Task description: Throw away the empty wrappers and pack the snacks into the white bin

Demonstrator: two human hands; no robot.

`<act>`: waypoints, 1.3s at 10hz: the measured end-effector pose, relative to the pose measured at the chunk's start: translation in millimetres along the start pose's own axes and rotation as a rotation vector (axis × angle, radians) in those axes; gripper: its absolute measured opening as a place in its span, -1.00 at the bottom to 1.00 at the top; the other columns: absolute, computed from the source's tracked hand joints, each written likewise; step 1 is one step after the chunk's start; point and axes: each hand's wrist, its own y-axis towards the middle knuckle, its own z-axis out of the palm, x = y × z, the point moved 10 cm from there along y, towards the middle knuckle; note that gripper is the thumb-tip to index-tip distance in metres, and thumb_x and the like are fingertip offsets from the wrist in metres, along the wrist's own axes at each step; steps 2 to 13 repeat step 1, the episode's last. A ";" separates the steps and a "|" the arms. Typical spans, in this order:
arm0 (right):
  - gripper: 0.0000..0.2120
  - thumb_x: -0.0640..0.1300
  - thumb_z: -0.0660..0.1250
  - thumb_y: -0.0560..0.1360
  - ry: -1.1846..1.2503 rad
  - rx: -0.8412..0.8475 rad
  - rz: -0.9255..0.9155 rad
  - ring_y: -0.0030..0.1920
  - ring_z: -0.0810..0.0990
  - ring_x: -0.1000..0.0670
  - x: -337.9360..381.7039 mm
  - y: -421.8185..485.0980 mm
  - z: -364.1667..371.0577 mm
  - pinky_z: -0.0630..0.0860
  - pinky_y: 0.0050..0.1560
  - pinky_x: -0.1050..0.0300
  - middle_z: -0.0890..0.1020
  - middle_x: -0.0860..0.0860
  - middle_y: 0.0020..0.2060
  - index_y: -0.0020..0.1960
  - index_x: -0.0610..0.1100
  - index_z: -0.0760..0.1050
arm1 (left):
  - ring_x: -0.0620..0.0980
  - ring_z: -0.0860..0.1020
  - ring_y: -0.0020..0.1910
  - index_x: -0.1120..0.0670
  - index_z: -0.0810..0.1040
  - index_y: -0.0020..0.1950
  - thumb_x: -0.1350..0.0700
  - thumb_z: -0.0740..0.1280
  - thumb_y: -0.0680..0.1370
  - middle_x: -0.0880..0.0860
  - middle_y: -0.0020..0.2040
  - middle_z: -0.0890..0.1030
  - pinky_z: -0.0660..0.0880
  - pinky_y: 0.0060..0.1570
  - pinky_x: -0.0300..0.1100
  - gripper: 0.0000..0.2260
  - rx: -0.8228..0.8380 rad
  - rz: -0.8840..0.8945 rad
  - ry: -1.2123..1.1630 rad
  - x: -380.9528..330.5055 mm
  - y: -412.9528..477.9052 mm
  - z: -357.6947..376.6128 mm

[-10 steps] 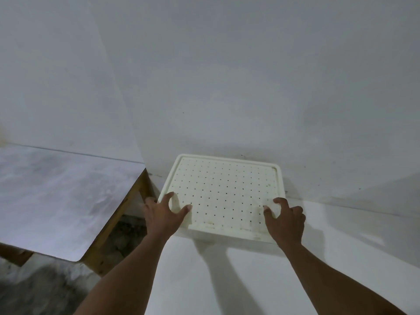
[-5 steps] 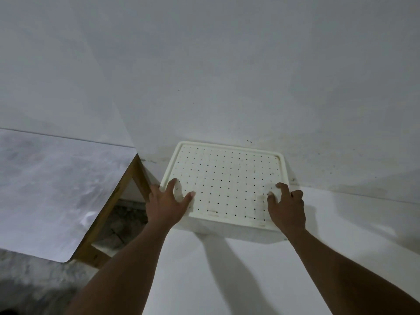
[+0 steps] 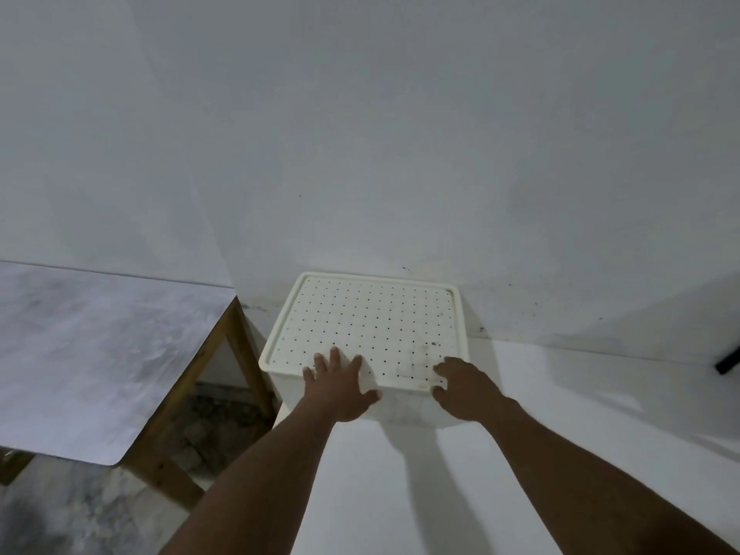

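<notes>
A pale wall (image 3: 400, 134) fills the whole upper half of the view. Below it, from 3 to 6 o'clock, lies the white bench (image 3: 600, 414), its near part cut off by the frame. At 8 o'clock stands a grey-topped table (image 3: 88, 362) on wooden legs, its left side out of view, with dim mottled floor (image 3: 60, 514) beneath it that is hard to read. The white bin (image 3: 404, 410) sits at the far left corner of the bench, against the wall and just beside the table's leg, a little below the middle of the view. Only a strip of its front wall shows. A perforated lid (image 3: 372, 314) covers it, so its contents are hidden. The left hand (image 3: 340, 388) lies flat on the lid's near edge at 7 o'clock of the lid, fingers straight and spread, thumb splayed across the front rim. The right hand (image 3: 468, 390), at the lid's 5 o'clock corner, pinches the rim, curled fingers on top and thumb against the front; its back hides most of the fingers. At 3 o'clock a small black object (image 3: 726, 362) pokes in from the frame edge, too cut off to identify.
</notes>
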 end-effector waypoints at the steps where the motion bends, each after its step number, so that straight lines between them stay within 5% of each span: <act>1: -0.61 0.02 0.26 0.57 0.083 0.090 -0.052 0.41 0.41 -0.05 -1.1 -20.8 -15.6 0.33 0.42 0.07 0.46 0.00 0.40 0.35 -0.06 0.52 | 0.20 0.20 0.54 -0.03 0.25 0.56 -0.32 0.30 0.50 0.13 0.58 0.21 0.19 0.49 0.11 -0.29 0.150 0.117 -0.063 -48.1 -15.0 0.0; 13: -0.61 0.02 0.26 0.57 0.083 0.090 -0.052 0.41 0.41 -0.05 -1.1 -20.8 -15.6 0.33 0.42 0.07 0.46 0.00 0.40 0.35 -0.06 0.52 | 0.20 0.20 0.54 -0.03 0.25 0.56 -0.32 0.30 0.50 0.13 0.58 0.21 0.19 0.49 0.11 -0.29 0.150 0.117 -0.063 -48.1 -15.0 0.0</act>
